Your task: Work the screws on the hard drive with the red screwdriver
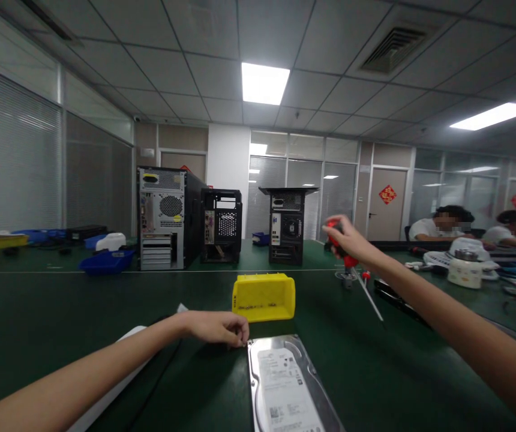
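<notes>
A silver hard drive (285,384) with a white label lies face up on the green bench, close in front of me. My left hand (222,328) is at its far left corner, fingers curled together and thumb pressed in; whatever they hold, if anything, is too small to make out. Raised over the bench on the right, my right hand (350,240) grips a screwdriver (350,261) by its red and black handle. Its metal shaft slants down to the right, apart from the drive. Just beyond the drive stands a yellow bin (264,294) with small dark bits, perhaps screws, inside.
Three computer cases (161,216) stand along the back of the bench. Blue trays (107,262) sit at the left. A white pot-like container (465,270) and assorted parts lie at the right, where people in white shirts sit. A dark cable runs under my left forearm.
</notes>
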Motion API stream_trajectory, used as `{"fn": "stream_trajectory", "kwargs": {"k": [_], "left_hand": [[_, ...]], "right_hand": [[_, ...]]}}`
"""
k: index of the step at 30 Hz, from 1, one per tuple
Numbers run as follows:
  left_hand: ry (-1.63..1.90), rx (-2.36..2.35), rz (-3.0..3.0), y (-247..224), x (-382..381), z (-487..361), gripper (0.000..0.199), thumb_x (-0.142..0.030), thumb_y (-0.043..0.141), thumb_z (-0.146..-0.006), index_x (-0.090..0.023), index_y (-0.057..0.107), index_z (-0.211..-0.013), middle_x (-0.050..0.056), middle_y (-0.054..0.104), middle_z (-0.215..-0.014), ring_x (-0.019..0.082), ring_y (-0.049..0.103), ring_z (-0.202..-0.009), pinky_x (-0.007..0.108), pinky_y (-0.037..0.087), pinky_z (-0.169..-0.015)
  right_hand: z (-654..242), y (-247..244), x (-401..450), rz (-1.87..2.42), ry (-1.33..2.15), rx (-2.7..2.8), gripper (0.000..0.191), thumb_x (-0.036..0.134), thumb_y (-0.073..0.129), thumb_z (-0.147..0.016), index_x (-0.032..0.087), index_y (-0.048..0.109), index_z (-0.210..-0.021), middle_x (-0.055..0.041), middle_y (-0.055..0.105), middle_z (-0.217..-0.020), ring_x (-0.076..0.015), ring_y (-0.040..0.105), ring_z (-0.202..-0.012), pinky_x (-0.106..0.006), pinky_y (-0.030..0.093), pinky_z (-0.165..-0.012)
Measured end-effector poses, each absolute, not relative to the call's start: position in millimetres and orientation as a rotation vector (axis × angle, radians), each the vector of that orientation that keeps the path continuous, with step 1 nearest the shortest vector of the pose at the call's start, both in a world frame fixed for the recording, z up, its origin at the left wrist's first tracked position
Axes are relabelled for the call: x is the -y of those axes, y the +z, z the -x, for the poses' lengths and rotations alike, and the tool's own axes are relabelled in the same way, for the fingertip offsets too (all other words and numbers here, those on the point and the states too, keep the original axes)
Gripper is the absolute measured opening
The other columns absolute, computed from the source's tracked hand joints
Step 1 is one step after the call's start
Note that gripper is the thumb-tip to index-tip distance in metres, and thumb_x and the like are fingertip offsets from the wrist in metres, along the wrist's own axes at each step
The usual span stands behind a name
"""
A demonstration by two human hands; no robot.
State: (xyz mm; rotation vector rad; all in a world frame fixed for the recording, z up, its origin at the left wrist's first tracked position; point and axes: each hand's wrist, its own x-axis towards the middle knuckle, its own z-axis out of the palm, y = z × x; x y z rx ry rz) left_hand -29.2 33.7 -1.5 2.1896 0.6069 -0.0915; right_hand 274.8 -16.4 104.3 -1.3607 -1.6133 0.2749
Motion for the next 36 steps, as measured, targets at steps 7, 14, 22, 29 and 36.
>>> {"fn": "stream_trajectory", "kwargs": {"k": [7,14,22,29,36], "left_hand": [[-0.104,-0.631,-2.201,2.6,-30.5,27.0,0.010,-0.017,0.050,-0.078,-0.017,0.051,-0.088,-0.002,0.048,-0.082,0.011,0.045,-0.073,0.021,0.036,-0.065],[-0.120,-0.643,-2.220,1.5,-32.0,28.9,0.009,-0.019,0.050,-0.078,-0.018,0.051,-0.086,-0.002,0.048,-0.082,0.012,0.045,-0.076,0.022,0.036,-0.067],[-0.121,-0.610,-2.211,5.3,-26.0,25.5,0.006,-0.013,0.049,-0.075,-0.017,0.049,-0.079,-0.002,0.046,-0.076,0.011,0.042,-0.069,0.021,0.034,-0.062],[-0.131,-0.628,-2.223,3.5,-29.7,25.8,0.004,-0.016,0.051,-0.076,-0.017,0.049,-0.079,-0.003,0.046,-0.075,0.010,0.042,-0.068,0.021,0.034,-0.062],[-0.059,-0.634,-2.159,-4.0,-34.9,26.3,0.012,-0.022,0.055,-0.076,-0.017,0.049,-0.084,-0.003,0.047,-0.074,0.010,0.043,-0.067,0.021,0.034,-0.061]], "right_hand": [[-273.2,10.3,-14.1,2.052,0.047,1.986,0.020,0.026,0.049,-0.079,0.011,0.051,-0.093,-0.0163,0.054,-0.096,-0.0262,0.060,-0.085,-0.041,0.044,-0.072],[-251.2,-11.5,-1.1,2.179,-0.186,2.181,0.035,0.024,0.042,-0.082,0.009,0.049,-0.112,-0.0228,0.043,-0.121,-0.0309,0.058,-0.096,-0.043,0.043,-0.077],[-216.5,32.3,56.7,1.863,-0.489,2.478,0.025,0.022,0.045,-0.081,0.016,0.062,-0.098,-0.0147,0.058,-0.104,-0.0307,0.059,-0.091,-0.041,0.046,-0.070],[-174.4,18.1,6.8,1.510,-0.499,2.722,0.025,0.012,0.043,-0.081,0.011,0.062,-0.098,-0.0161,0.065,-0.094,-0.0267,0.063,-0.087,-0.032,0.047,-0.069],[-171.1,3.4,-22.6,1.568,-0.472,2.616,0.028,0.017,0.040,-0.084,0.012,0.063,-0.099,-0.0167,0.065,-0.096,-0.0264,0.062,-0.090,-0.032,0.045,-0.072]]}}
